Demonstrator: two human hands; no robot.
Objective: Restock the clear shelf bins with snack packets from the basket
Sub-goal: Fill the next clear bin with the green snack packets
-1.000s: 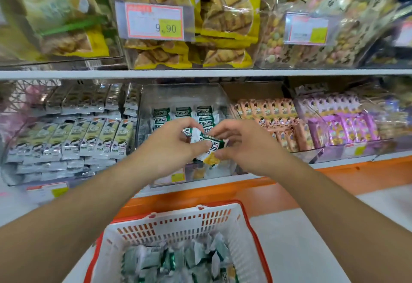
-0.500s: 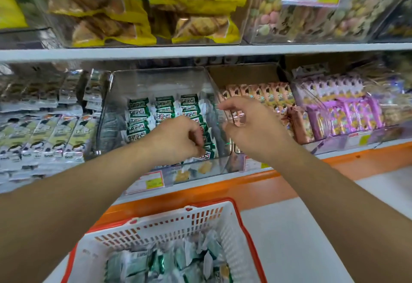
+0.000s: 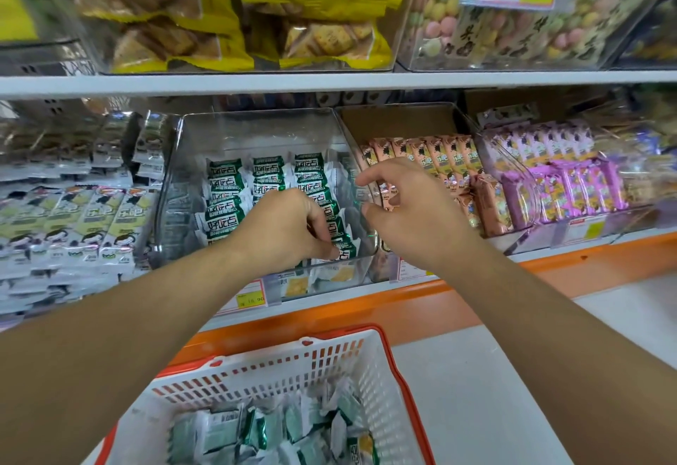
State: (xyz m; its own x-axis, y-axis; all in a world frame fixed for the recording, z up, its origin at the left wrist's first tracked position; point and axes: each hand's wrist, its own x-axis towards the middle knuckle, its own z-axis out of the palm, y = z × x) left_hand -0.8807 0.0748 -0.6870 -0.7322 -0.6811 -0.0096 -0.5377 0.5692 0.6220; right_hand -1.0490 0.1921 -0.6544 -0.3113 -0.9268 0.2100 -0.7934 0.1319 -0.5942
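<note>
Shop shelving faces me; my left hand (image 3: 289, 230) pinches a green packet (image 3: 344, 250) at the clear bin's (image 3: 176, 186) front row, my right hand (image 3: 410, 208) relaxed, holding nothing. Next I'd seat it, then reach the basket (image 3: 366, 358).

The green packets (image 3: 227, 191) under the left hand's (image 3: 289, 230) grip carry white Chinese characters. Below that grip, a price tag (image 3: 251, 299) reads 16.90.

Clear bins (image 3: 256, 134) on white shelf (image 3: 476, 77)
</note>
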